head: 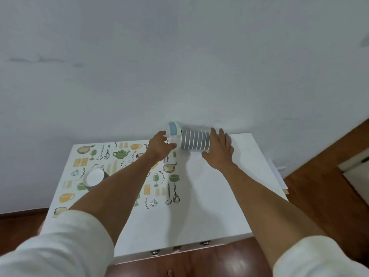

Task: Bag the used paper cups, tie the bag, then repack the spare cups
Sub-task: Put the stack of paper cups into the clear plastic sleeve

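Note:
A stack of dark paper cups with white rims lies on its side at the far edge of the white table, close to the wall. A clear plastic sleeve with a blue and green label covers its left end. My left hand grips the loose sleeve just left of the stack. With straight fingers, my right hand rests against the stack's right end. One single cup, white inside and dark outside, lies on its side on the left, partly behind my left forearm.
A mat printed with kitchenware covers the table's left half. The wall rises straight behind the table. Wooden floor shows to the right and in front. Metal latches sit on the table's front edge.

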A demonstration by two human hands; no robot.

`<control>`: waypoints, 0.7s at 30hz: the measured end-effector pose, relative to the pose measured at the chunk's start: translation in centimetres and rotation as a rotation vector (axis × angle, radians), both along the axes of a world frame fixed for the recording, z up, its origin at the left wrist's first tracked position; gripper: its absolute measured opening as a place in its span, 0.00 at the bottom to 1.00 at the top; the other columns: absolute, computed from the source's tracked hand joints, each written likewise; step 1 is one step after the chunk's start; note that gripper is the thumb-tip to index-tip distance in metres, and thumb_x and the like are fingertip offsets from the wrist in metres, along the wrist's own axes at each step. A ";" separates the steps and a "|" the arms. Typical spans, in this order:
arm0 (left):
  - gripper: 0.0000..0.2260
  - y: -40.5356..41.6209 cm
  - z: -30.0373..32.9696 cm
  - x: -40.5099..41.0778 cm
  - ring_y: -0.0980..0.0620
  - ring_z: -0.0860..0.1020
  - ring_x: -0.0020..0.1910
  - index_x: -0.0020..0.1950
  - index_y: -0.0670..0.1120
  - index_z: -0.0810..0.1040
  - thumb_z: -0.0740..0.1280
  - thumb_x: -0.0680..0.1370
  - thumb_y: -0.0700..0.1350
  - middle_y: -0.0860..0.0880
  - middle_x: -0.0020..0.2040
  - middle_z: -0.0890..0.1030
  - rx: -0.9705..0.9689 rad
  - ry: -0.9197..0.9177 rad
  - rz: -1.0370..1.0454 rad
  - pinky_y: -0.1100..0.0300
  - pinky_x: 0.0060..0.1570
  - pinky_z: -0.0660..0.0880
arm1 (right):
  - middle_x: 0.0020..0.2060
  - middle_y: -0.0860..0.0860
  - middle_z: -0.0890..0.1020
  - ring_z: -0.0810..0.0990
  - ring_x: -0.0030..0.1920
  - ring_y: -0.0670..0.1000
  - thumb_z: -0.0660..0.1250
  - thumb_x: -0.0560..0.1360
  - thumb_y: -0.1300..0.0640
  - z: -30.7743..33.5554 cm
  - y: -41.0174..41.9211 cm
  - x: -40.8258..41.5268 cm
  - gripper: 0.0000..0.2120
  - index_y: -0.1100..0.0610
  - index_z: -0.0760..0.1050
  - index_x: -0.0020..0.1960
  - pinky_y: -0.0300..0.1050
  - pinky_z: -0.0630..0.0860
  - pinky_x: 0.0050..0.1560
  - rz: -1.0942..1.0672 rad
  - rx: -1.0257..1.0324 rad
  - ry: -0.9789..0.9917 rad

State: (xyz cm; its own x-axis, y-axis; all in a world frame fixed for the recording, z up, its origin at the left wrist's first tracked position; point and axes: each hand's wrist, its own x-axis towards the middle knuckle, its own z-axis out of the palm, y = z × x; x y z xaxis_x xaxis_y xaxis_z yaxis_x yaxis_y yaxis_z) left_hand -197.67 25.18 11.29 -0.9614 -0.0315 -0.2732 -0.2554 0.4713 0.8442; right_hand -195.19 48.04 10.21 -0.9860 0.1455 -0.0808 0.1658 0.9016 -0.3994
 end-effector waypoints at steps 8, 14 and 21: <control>0.05 0.7 -1.4 -1.2 0.53 0.71 0.33 0.42 0.48 0.79 0.70 0.75 0.39 0.51 0.35 0.77 0.086 0.019 -0.032 0.59 0.38 0.69 | 0.74 0.53 0.63 0.60 0.75 0.60 0.70 0.75 0.61 -1.9 2.2 -2.6 0.40 0.50 0.52 0.80 0.62 0.65 0.66 -0.008 0.169 -0.028; 0.08 0.1 0.5 -0.6 0.49 0.68 0.38 0.34 0.46 0.74 0.67 0.73 0.40 0.51 0.34 0.74 0.240 -0.092 -0.001 0.56 0.43 0.65 | 0.65 0.58 0.68 0.65 0.67 0.62 0.68 0.74 0.63 -2.3 2.5 -2.3 0.36 0.47 0.59 0.77 0.57 0.70 0.60 0.067 0.185 0.000; 0.06 0.8 1.0 -0.1 0.50 0.69 0.37 0.38 0.46 0.78 0.68 0.66 0.47 0.50 0.36 0.75 0.347 -0.165 0.060 0.55 0.42 0.64 | 0.59 0.60 0.70 0.72 0.60 0.60 0.62 0.75 0.70 -2.0 3.4 -1.1 0.35 0.51 0.57 0.79 0.51 0.73 0.50 0.148 0.186 -0.036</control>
State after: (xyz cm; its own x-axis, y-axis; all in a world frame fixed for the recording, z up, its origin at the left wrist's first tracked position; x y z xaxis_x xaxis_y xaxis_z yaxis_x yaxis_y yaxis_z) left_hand -197.72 25.95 12.27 -0.9030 0.0347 -0.4283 -0.4194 0.1453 0.8961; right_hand -196.30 51.48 8.23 -0.9947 0.0150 -0.1018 0.0373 0.9748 -0.2200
